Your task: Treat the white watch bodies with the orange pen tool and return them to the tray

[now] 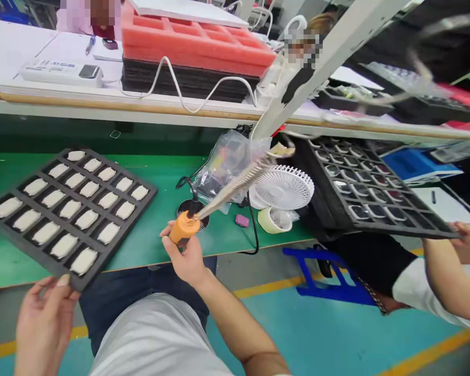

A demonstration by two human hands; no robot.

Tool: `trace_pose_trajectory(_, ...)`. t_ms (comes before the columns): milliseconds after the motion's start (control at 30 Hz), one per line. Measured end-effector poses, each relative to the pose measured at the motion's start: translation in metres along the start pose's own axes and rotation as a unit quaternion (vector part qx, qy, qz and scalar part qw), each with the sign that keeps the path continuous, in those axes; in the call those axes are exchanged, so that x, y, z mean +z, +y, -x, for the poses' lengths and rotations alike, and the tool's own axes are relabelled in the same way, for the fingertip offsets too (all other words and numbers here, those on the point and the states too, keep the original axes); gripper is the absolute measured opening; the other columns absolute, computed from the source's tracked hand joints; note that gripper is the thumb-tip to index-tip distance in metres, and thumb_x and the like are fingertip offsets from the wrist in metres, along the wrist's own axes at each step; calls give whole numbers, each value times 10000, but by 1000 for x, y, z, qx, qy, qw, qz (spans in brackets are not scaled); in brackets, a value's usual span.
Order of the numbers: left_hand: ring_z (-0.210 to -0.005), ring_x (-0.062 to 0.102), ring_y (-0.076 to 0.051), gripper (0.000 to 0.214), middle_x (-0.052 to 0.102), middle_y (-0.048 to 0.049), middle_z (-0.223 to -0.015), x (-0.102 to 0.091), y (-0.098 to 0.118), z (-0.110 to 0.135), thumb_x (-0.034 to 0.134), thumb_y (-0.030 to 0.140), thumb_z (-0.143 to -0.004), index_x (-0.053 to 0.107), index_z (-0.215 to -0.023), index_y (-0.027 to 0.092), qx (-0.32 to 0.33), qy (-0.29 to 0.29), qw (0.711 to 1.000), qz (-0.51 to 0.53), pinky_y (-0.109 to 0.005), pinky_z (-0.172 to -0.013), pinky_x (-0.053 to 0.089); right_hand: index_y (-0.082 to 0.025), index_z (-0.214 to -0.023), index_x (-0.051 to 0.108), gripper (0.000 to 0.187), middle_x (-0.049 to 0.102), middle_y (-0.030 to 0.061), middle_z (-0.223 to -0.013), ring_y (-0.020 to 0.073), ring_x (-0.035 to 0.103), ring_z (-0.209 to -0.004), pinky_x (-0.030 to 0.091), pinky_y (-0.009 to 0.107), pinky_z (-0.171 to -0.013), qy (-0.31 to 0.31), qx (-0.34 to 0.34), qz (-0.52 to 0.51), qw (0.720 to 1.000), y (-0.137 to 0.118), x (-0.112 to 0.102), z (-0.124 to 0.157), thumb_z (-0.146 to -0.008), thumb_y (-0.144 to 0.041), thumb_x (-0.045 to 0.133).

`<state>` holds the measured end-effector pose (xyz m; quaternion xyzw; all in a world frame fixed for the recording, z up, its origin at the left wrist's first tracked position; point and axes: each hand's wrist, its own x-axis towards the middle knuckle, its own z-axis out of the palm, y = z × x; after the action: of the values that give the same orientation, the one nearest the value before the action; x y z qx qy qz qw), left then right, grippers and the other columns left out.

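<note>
My left hand (49,313) pinches the near corner of a black foam tray (86,275), which lies at a slant on the green bench with its near corner over the front edge. Small white rounded-rectangular pieces (84,261) sit in rows in its compartments. My right hand (188,261) is wrapped round an orange cylindrical handheld tool (186,225), whose exact kind I cannot tell. A black fitting tops it, and a beige wrapped hose or cord (238,183) runs from there up to the right. Behind the tool lies a dark round piece (206,222), partly hidden.
A white fan (284,188), a tape roll (274,220), a small purple item (242,220) and a clear plastic bag (227,162) lie to the right. A co-worker's hand (466,237) touches another black tray (325,209). Red foam (196,47) stands on the shelf; a blue stool (332,284) is below.
</note>
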<state>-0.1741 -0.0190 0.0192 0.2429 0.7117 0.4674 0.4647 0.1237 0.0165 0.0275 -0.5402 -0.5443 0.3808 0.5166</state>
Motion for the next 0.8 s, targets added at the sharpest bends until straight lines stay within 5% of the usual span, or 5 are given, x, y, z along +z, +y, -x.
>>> trace_pose_trajectory(233, -739, 724, -223, 431, 745, -34, -871, 70, 6, 29, 870, 563, -784, 699, -1001, 233, 90, -230, 962, -117, -312, -646, 616, -191, -1218, 665, 374, 721, 48, -1126, 149, 697, -929, 633, 364, -836, 47, 2, -57, 997, 1, -56, 5, -991, -487, 646)
trace_pose_trajectory(367, -948, 703, -265, 196, 756, -70, -954, 109, 27, 53, 854, 406, -827, 788, -937, 258, 182, -325, 917, -141, -377, -951, 602, -189, -1281, 634, 428, 711, 53, -1148, 157, 699, -938, 632, 374, -834, 103, 1, -63, 993, -1, -90, 2, -998, -509, 624)
trace_pose_trajectory(500, -1327, 641, -318, 560, 700, -112, -1390, 165, 38, 69, 836, 348, -837, 699, -1373, 258, 238, -433, 861, -124, -465, -1228, 465, -191, -1239, 656, 392, 719, 52, -1135, 158, 701, -950, 633, 381, -858, 45, -4, -12, 999, -13, -77, 0, -1003, -502, 619)
trace_pose_trajectory(633, -1238, 691, -297, 500, 695, -143, -1368, 194, 43, 60, 700, 377, -951, 616, -1409, 195, 266, -447, 845, -124, -430, -1104, 553, -223, -1353, 624, 488, 688, 95, -1333, 219, 693, -1150, 618, 472, -997, -16, -38, 92, 995, -23, -69, -4, -979, -536, 642)
trace_pose_trajectory(800, -973, 703, -242, 355, 740, -72, -1083, 170, 62, 10, 643, 489, -1004, 633, -1226, 213, 292, -350, 872, -177, -354, -893, 560, -248, -1491, 523, 614, 558, 126, -1545, 316, 562, -1410, 487, 627, -1182, 88, 23, 302, 949, 2, -101, -4, -967, -542, 647)
